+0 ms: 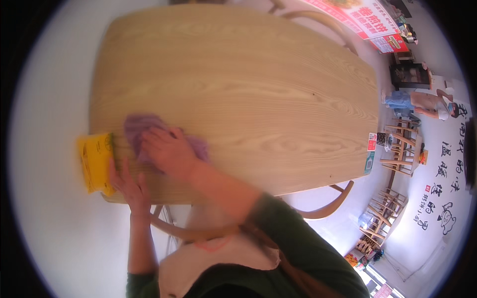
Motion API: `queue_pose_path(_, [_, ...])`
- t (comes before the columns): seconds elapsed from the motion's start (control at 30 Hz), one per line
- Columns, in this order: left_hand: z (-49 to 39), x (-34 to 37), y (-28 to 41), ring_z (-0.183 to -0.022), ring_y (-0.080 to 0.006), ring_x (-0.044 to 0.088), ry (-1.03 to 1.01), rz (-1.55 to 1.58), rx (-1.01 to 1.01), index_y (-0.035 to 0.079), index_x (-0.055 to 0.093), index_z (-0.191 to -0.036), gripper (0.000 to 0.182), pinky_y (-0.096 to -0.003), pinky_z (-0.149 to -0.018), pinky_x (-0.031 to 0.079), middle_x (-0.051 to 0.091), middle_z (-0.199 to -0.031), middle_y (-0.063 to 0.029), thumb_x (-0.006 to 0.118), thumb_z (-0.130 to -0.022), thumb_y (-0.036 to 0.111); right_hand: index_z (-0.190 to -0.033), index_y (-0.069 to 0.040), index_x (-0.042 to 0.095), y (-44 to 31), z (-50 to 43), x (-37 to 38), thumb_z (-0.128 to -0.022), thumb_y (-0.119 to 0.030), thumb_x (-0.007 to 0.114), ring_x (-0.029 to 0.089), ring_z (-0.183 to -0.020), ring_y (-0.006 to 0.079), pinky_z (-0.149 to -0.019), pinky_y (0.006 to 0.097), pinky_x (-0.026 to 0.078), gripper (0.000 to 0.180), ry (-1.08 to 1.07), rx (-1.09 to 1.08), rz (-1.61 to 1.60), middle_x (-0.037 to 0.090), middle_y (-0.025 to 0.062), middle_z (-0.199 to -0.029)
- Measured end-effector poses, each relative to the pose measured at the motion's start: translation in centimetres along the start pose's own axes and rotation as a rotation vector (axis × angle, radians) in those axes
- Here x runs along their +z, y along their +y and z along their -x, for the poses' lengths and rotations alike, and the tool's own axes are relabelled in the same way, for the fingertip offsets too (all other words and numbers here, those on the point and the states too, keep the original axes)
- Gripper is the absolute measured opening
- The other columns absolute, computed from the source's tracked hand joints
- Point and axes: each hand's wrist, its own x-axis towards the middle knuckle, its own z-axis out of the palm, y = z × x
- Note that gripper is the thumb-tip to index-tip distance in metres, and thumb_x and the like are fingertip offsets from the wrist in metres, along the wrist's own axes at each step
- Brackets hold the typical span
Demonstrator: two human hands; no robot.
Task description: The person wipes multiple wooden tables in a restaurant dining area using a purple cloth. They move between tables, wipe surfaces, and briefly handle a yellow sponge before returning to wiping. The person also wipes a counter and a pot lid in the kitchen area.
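Note:
A purple cloth [143,124] lies bunched on the wooden tabletop [238,89], near its left end. My right hand [167,149] presses down on the cloth, somewhat blurred, with cloth showing on both sides of it. At the table's near left corner stands a yellow soft pack [95,162] that bears writing. My left hand [130,186] is beside the pack, fingers spread, its fingertips at the pack's right side; whether it grips the pack cannot be told.
Curved wooden chair backs [328,205] flank the near and far table edges. Stickers [369,162] are on the table's right edge. A pale wall [56,130] adjoins the left end. A person [425,104] stands at the far right beside another table with wooden chairs [400,149].

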Motion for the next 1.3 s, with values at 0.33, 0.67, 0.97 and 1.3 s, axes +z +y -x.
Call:
queue_pose_path(0.33, [3.6,3.2,0.0,-0.137,-0.0405,0.023,-0.083,-0.130,-0.090,0.004,0.041,-0.140,0.051,-0.0507,-0.110,0.023,0.021,-0.151,-0.0217,0.050,-0.093,0.023,-0.113,-0.015,0.064,20.4,10.2,-9.5,-0.070,-0.016,0.068,0.057,-0.114,0.0237,-0.092,0.0467,0.045,0.043,0.134,0.328,0.327,0.063,0.0040,-0.120])
queue_pose_path(0.67, [3.7,3.5,-0.6,-0.133,-0.0468,0.027,-0.064,-0.158,-0.021,0.002,0.048,-0.131,0.057,-0.0584,-0.106,0.022,0.027,-0.146,-0.0266,0.060,-0.083,0.030,-0.118,-0.003,0.062,22.6,5.7,-13.6,-0.080,-0.002,0.059,0.060,-0.107,0.0349,-0.093,0.0445,0.045,0.037,0.265,0.297,0.256,0.064,0.0167,-0.115])
queue_pose_path(0.97, [2.9,2.4,0.2,-0.128,-0.0450,0.034,-0.190,-0.034,-0.119,0.003,0.053,-0.126,0.055,-0.0543,-0.101,0.027,0.030,-0.143,-0.0281,0.065,-0.078,0.028,-0.116,-0.007,0.061,4.6,-21.1,11.4,-0.076,-0.025,0.062,0.054,-0.118,0.0219,-0.095,0.0444,0.043,0.044,0.063,-0.227,0.212,0.060,0.0070,-0.124])
queue_pose_path(1.3, [2.2,2.9,0.5,-0.126,-0.0416,0.036,-0.176,-0.138,-0.145,0.003,0.049,-0.130,0.059,-0.0537,-0.103,0.026,0.036,-0.140,-0.0233,0.065,-0.077,0.025,-0.108,-0.017,0.065,18.7,-32.3,7.2,-0.088,-0.036,0.050,0.054,-0.114,0.0270,-0.095,0.0524,0.040,0.032,-0.001,0.265,0.416,0.061,0.0066,-0.118])
